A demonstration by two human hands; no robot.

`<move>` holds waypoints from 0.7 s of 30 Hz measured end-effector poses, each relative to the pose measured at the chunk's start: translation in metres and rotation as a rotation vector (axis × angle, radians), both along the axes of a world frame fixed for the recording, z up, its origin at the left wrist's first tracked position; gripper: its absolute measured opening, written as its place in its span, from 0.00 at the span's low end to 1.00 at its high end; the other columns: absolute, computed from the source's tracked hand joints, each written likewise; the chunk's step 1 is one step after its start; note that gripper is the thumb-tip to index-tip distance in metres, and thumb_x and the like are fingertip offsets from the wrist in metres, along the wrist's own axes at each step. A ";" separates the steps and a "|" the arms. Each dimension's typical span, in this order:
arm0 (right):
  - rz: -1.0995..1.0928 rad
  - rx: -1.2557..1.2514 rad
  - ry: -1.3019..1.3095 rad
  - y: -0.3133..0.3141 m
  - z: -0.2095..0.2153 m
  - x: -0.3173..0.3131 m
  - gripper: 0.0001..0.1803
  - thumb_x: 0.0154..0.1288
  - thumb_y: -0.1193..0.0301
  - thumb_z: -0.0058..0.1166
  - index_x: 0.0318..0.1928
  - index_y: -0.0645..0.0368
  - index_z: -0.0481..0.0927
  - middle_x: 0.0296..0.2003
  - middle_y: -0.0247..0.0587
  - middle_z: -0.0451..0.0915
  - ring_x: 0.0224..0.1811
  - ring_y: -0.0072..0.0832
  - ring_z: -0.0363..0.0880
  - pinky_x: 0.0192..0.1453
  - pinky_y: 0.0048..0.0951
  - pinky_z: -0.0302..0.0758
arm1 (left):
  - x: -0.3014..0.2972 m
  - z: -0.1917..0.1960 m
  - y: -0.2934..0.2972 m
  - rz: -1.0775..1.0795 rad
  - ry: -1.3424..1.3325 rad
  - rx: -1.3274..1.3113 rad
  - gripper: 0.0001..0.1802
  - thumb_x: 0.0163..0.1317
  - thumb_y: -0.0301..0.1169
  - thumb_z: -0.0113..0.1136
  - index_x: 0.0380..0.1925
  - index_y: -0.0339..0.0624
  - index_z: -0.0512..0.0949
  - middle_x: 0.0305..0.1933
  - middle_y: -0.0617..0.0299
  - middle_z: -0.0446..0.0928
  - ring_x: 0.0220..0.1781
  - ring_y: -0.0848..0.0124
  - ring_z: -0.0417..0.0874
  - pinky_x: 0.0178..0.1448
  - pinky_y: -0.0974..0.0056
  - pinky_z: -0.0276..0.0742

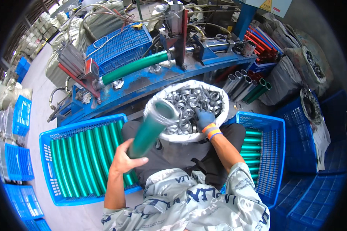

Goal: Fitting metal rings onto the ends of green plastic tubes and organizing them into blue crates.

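Note:
My left hand (pixel 124 158) grips a green tube (pixel 150 129) near its lower end and holds it tilted up, its open metal-rimmed end toward the white sack (pixel 152 106). That sack stands between my knees and is full of silver metal rings (pixel 189 102). My right hand (pixel 203 117), in a blue glove with an orange cuff, reaches into the rings; whether it holds one I cannot tell. Another green tube (pixel 135 66) lies clamped in the blue machine (pixel 162 77) ahead of me.
A blue crate (pixel 46 154) at my left holds several green tubes lying side by side; a second blue crate (pixel 275 150) at my right holds more. Grey and green tubes (pixel 245 86) lean behind the sack. Empty blue crates (pixel 316 192), sacks and a bucket of parts stand around.

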State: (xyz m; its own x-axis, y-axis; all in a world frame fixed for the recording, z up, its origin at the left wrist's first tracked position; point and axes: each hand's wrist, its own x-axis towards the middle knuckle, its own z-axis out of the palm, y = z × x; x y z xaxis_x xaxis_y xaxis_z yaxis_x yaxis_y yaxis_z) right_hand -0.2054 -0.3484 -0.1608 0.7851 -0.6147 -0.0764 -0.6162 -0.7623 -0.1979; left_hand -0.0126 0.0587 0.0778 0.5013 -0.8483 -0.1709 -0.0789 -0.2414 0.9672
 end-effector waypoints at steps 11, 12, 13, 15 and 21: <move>0.091 -0.088 -0.209 -0.002 0.002 -0.005 0.10 0.65 0.69 0.67 0.46 0.45 0.95 0.59 0.42 0.92 0.51 0.48 0.92 0.56 0.55 0.85 | -0.024 -0.020 -0.021 0.675 0.511 -0.705 0.44 0.75 0.60 0.73 0.76 0.40 0.73 0.59 0.49 0.86 0.60 0.57 0.88 0.69 0.52 0.84; 0.006 0.023 -0.301 0.003 0.015 -0.006 0.07 0.70 0.68 0.67 0.45 0.48 0.95 0.57 0.41 0.92 0.49 0.45 0.92 0.55 0.52 0.86 | -0.026 -0.024 -0.016 0.685 0.548 -0.734 0.37 0.80 0.57 0.69 0.74 0.42 0.76 0.63 0.48 0.86 0.63 0.56 0.88 0.73 0.50 0.84; -0.005 0.018 -0.294 -0.001 0.015 -0.012 0.07 0.70 0.68 0.67 0.45 0.48 0.95 0.57 0.41 0.92 0.49 0.45 0.92 0.55 0.52 0.86 | -0.027 -0.029 -0.017 0.676 0.559 -0.731 0.37 0.80 0.57 0.69 0.74 0.42 0.76 0.63 0.48 0.86 0.63 0.56 0.88 0.73 0.50 0.84; -0.481 1.113 -0.721 -0.007 0.012 -0.022 0.19 0.79 0.51 0.71 0.48 0.54 0.94 0.50 0.43 0.92 0.37 0.37 0.92 0.46 0.42 0.89 | -0.030 -0.040 -0.021 0.689 0.660 -0.766 0.33 0.81 0.55 0.69 0.71 0.42 0.79 0.68 0.47 0.86 0.68 0.55 0.88 0.76 0.49 0.84; -0.219 2.030 -1.196 0.077 0.113 -0.037 0.40 0.78 0.44 0.71 0.77 0.55 0.78 0.64 0.43 0.88 0.62 0.44 0.92 0.61 0.46 0.93 | -0.041 -0.061 -0.035 0.778 0.845 -0.745 0.30 0.83 0.53 0.67 0.69 0.41 0.81 0.72 0.47 0.85 0.73 0.53 0.88 0.73 0.47 0.90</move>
